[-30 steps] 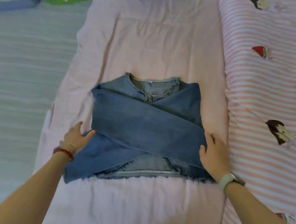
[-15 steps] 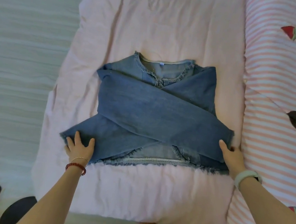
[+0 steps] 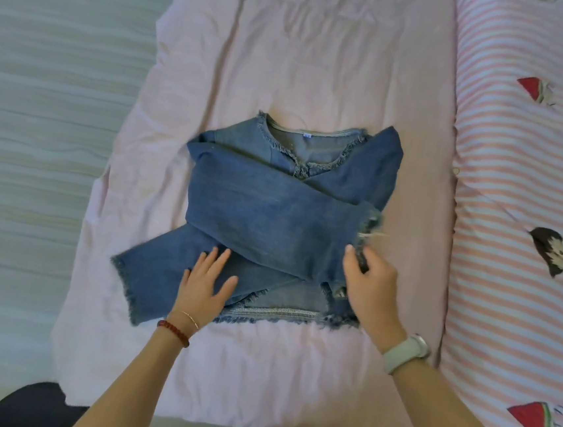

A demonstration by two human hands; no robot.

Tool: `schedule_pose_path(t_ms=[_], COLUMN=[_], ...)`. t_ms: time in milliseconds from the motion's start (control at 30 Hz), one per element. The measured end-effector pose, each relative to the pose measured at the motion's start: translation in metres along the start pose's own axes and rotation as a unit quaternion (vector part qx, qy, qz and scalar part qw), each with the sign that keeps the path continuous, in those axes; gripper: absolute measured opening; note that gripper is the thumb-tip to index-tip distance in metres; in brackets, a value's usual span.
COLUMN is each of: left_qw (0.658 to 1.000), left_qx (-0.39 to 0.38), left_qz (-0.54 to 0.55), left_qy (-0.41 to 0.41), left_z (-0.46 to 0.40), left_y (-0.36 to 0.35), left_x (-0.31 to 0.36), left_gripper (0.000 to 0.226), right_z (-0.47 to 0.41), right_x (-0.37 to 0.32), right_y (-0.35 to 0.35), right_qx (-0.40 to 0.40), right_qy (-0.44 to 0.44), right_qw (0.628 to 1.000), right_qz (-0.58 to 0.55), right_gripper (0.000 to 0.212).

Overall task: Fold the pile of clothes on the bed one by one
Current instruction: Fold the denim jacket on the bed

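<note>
Two hands on one denim top (image 3: 273, 212), spread on a pink blanket (image 3: 305, 60) over the bed. Neck opening with frayed edge and small white label turned away from the wearer of the camera, hem toward the near edge. Both sleeves crossed over the front: one running from the left shoulder down to the right side, its frayed cuff lifted and blurred; the other lying underneath, stretching down to the left, frayed cuff flat on the blanket.

Left hand (image 3: 204, 281) flat on the lower sleeve, fingers straight and spread, palm pressing the cloth just above the hem. Red bead bracelet (image 3: 174, 333) and thin gold one at that wrist.

Right hand (image 3: 368, 283) at the right side of the top, fingers and thumb curled round the edge of the upper sleeve near its cuff, pinching the denim and raising it slightly off the blanket. Pale watch (image 3: 406, 352) on that wrist.

Striped pink-and-white sheet (image 3: 515, 201) with watermelon prints just beside the blanket on the right. Pale striped cover (image 3: 43, 104) to the left. Dark, unclear shape (image 3: 31, 406) at the bottom left corner. Bare knees barely visible at the bottom edge, below the blanket.
</note>
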State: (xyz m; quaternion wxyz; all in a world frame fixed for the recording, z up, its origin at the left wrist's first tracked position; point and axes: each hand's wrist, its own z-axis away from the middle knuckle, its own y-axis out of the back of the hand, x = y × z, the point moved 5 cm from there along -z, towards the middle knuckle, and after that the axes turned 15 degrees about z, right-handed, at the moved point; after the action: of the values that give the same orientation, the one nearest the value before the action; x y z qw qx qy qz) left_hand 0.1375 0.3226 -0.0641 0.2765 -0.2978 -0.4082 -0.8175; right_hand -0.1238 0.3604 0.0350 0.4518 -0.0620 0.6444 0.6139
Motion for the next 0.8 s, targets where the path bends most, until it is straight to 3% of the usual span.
schedule_pose_path(t_ms=[33, 67, 100, 167, 233, 300, 367, 467, 533, 567, 633, 700, 800], left_qw=[0.995, 0.968, 0.908, 0.77, 0.684, 0.648, 0.666, 0.729, 0.755, 0.787, 0.884, 0.931, 0.928], left_qx=[0.005, 0.032, 0.06, 0.078, 0.116, 0.128, 0.114, 0.116, 0.136, 0.138, 0.13, 0.156, 0.235], left_qz=[0.096, 0.234, 0.389, 0.6, 0.689, 0.719, 0.695, 0.608, 0.574, 0.536, 0.376, 0.227, 0.218], left_qy=[0.039, 0.09, 0.142, 0.201, 0.21, 0.214, 0.245, 0.292, 0.285, 0.271, 0.246, 0.239, 0.188], left_z=[-0.001, 0.001, 0.002, 0.009, 0.019, 0.03, 0.037, 0.037, 0.031, 0.027, 0.016, 0.009, 0.008], left_y=[0.0, 0.006, 0.013, 0.031, 0.055, 0.069, 0.07, 0.068, 0.067, 0.066, 0.062, 0.057, 0.06], left_x=[0.0, 0.001, -0.002, -0.011, -0.025, -0.038, -0.049, -0.059, -0.055, -0.05, -0.04, -0.03, -0.015], left_gripper=[0.056, 0.043, 0.035, 0.041, 0.05, 0.056, 0.063, 0.066, 0.065, 0.068, 0.07, 0.057, 0.029], right_z=[0.002, 0.005, 0.009, 0.02, 0.035, 0.051, 0.063, 0.07, 0.064, 0.058, 0.047, 0.039, 0.035], right_x=[-0.02, -0.04, -0.061, -0.098, -0.124, -0.138, -0.137, -0.116, -0.095, -0.086, -0.07, -0.059, -0.042], right_y=[-0.015, -0.031, -0.048, -0.083, -0.12, -0.151, -0.167, -0.166, -0.154, -0.144, -0.128, -0.124, -0.131], right_qx=[-0.019, -0.044, -0.074, -0.14, -0.242, -0.368, -0.45, -0.444, -0.344, -0.266, -0.124, -0.079, -0.127], right_qy=[0.039, 0.076, 0.108, 0.163, 0.185, 0.158, 0.122, 0.1, 0.106, 0.126, 0.189, 0.24, 0.264], right_qw=[0.999, 0.996, 0.991, 0.976, 0.951, 0.914, 0.882, 0.889, 0.933, 0.956, 0.968, 0.94, 0.881], right_qz=[0.0, -0.002, -0.008, -0.026, -0.05, -0.065, -0.068, -0.05, -0.018, 0.014, 0.105, 0.228, 0.372], right_gripper=[0.031, 0.029, 0.027, 0.023, 0.021, 0.03, 0.046, 0.042, 0.035, 0.034, 0.038, 0.042, 0.048])
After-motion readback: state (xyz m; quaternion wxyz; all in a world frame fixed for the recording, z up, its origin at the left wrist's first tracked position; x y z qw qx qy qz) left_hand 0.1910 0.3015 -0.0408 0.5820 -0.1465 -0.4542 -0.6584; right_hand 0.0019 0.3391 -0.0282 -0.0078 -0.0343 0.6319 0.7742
